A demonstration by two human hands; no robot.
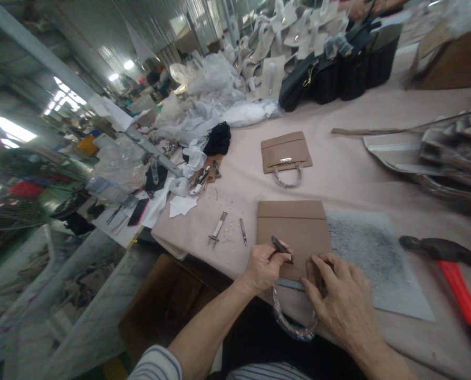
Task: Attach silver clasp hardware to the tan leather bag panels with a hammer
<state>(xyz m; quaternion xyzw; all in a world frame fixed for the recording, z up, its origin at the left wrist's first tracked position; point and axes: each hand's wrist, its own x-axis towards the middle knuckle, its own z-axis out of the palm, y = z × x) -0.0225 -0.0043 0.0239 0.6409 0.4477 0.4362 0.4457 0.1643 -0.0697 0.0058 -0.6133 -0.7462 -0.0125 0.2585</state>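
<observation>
A tan leather panel (pixel 290 224) lies on the table before me, its lower part on a grey board (pixel 377 264). My left hand (pixel 267 265) is closed around a short dark tool (pixel 278 245), held over the panel's lower middle. My right hand (pixel 340 293) rests at the panel's lower right, fingers bent over its edge; what its fingertips pinch is hidden. A plastic-wrapped handle (pixel 294 328) hangs below the panel at the table edge. Left of the panel are a thin metal tool (pixel 243 232), a caliper-like tool (pixel 218 229) and tiny scattered pieces.
A red-handled hammer (pixel 459 290) lies at the right. Beyond the panel is a second tan piece with a wrapped handle (pixel 286 153). Black bags (pixel 338 76), white pieces and plastic wrap are piled at the back; wrapped parts (pixel 452 153) lie far right.
</observation>
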